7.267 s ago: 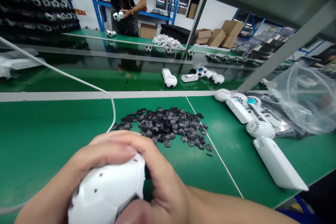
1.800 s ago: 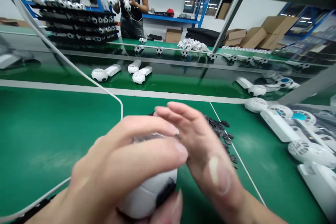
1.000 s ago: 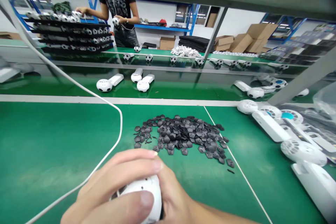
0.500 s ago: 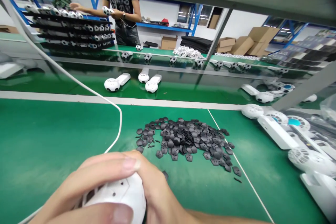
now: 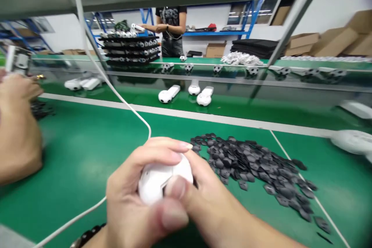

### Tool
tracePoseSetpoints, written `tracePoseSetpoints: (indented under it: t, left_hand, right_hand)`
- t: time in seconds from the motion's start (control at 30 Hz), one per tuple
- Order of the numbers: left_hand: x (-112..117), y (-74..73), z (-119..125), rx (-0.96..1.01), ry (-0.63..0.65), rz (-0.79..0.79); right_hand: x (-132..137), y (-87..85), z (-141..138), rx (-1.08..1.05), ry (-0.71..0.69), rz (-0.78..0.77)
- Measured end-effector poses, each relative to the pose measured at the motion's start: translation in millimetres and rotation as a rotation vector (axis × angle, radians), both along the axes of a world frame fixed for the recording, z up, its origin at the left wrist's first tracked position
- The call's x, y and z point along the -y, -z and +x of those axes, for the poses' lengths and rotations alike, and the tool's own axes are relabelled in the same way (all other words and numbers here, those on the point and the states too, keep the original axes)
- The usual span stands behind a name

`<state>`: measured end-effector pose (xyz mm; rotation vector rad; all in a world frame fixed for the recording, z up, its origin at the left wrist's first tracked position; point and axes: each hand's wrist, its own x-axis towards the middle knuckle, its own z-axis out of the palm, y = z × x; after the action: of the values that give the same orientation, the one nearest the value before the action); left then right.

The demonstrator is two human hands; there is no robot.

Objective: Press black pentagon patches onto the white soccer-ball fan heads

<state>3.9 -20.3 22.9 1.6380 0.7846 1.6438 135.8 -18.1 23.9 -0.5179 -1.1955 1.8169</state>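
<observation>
The white, ball-shaped head of a handheld fan (image 5: 151, 181) is clasped between my two hands, low in the middle of the view. Around its left side and top curl the fingers of my left hand (image 5: 128, 190). My right hand (image 5: 213, 192) closes on the right side, its thumb on the face beside a dark, angular patch (image 5: 164, 189). Whether that patch is a black piece or a recess, I cannot tell. The fan's handle is hidden. Just right of my hands spreads a pile of black pentagon pieces (image 5: 247, 162) on the green tabletop (image 5: 87, 139).
A white cable (image 5: 116, 92) hangs across the left side down to the table. Several white fans (image 5: 204, 97) lie on the green strip beyond the pale ledge (image 5: 232, 121). Another person's arm (image 5: 17, 139) is at left; a person (image 5: 171, 27) stands behind stacked trays (image 5: 130, 50).
The view has swung left, bringing a co-worker's arm into sight. My hands have lifted and turned the fan head, and my right thumb is now on its face.
</observation>
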Motion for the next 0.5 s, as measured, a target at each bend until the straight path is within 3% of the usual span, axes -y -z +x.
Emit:
tracePoseSetpoints:
  t: [0.17,0.5]
  left_hand:
    - [-2,-3.2,-10,0.072,0.026,0.01]
    - [4,-8.7,0,0.077,0.011,-0.024]
  right_hand:
    - [-7,-9.0,3,0.118,-0.044,0.115]
    - [-7,8.5,-7,0.029,-0.043,0.123]
